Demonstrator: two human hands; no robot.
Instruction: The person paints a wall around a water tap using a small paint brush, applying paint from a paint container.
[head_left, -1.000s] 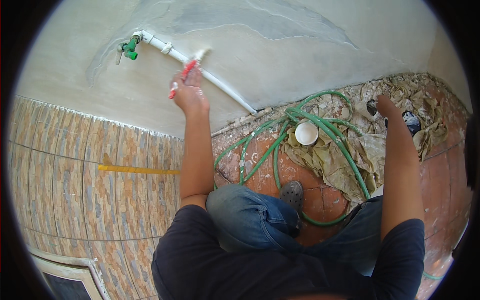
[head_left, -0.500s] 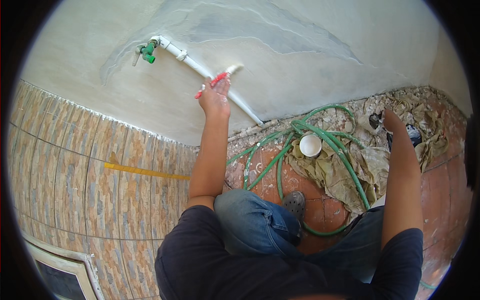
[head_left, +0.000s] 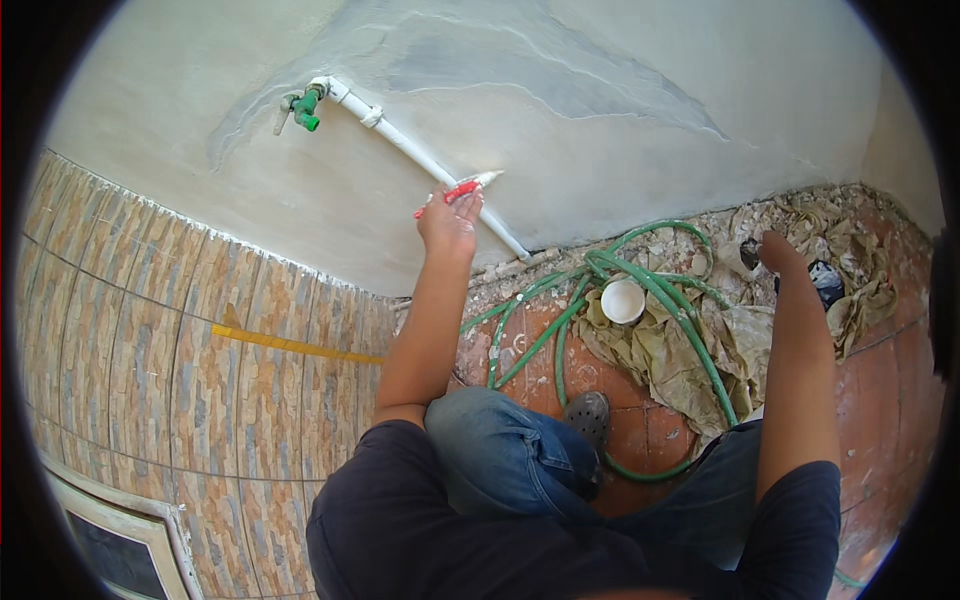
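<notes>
My left hand [head_left: 447, 228] is closed round a paintbrush with a red handle [head_left: 462, 190]. The pale bristles point up and right, at the wall [head_left: 590, 150], just past a white pipe [head_left: 415, 150]. This pipe slants down the wall from a green tap [head_left: 306, 110] to the floor. Off to the right, my right hand [head_left: 780, 252] is lowered over a crumpled, paint-spotted cloth [head_left: 650, 350], near a small dark object [head_left: 750, 253]. The fingers of that hand are turned away and hidden, so I cannot see whether they grip anything.
Loops of green hose [head_left: 560, 310] lie across the red tile floor [head_left: 640, 425]. A round white cup [head_left: 622, 300] sits between them, beside the cloth. Rubble lines the wall's foot. Stone-patterned tiles [head_left: 250, 400] cover the left, with a yellow strip [head_left: 290, 345] across them.
My left hand with the paintbrush has shifted slightly right and down along the wall beside the pipe. My right hand has moved a little left and down near the dark object.
</notes>
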